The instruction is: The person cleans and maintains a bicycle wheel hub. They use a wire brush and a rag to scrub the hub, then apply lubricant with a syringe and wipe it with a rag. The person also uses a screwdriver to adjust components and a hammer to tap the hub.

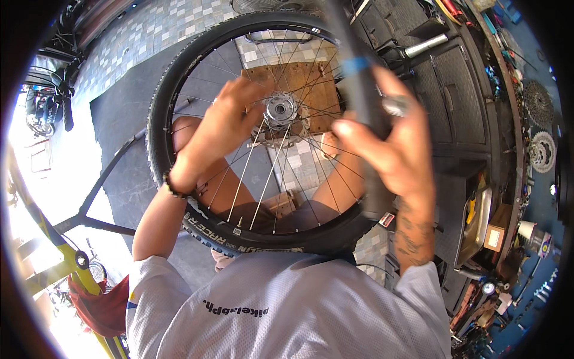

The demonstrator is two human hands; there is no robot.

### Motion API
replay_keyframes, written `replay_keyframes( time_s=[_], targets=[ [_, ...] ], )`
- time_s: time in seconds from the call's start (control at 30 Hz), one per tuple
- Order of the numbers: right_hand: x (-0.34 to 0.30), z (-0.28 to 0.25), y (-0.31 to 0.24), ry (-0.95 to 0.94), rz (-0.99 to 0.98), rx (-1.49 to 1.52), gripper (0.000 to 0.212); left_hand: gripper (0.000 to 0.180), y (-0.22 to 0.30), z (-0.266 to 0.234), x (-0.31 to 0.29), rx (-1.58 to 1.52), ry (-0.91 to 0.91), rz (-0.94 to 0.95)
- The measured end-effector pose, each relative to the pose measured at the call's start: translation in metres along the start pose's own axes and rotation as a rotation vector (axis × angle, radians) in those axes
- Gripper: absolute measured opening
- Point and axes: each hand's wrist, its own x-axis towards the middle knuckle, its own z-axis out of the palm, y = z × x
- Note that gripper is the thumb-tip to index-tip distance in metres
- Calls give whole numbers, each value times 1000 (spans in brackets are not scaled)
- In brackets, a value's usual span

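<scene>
A bicycle wheel (158, 119) with a black knobby tyre lies across my lap. Its silver hub (280, 109) faces up, and a brake rotor (272, 142) shows partly beneath the spokes. My left hand (230, 116) hovers over the spokes left of the hub, open, its fingertips smeared by motion and nothing visible in them. My right hand (388, 137) grips a long, dark, tube-shaped tool (373, 173) with a blue band, above the right side of the tyre. Blur hides the tool's exact kind, and its upper end reaches the top of the view.
Below the wheel is a brown wooden board (323, 90). Dark drawers (451, 90) stand close on the right, beside a blue wall (556, 251) hung with tools and sprockets (538, 105). A yellow bicycle frame (84, 269) and a black stand leg (98, 185) are at left.
</scene>
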Motion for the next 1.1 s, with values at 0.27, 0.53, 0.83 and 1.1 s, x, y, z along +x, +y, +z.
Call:
replay_keyframes(
  time_s=[0.27,0.53,0.83,1.1],
  targets=[
    [-89,-105,-45,530,3,-511,81,54,-23,49,-27,438,-12,78],
    [-188,-181,-65,872,52,-742,69,51,-21,39,-17,529,-17,144],
    [-233,-166,-74,1225,18,-525,55,50,-19,53,-14,516,-6,168],
    [-236,-151,-69,1303,52,-534,51,35,-28,40,-4,358,55,183]
  ],
)
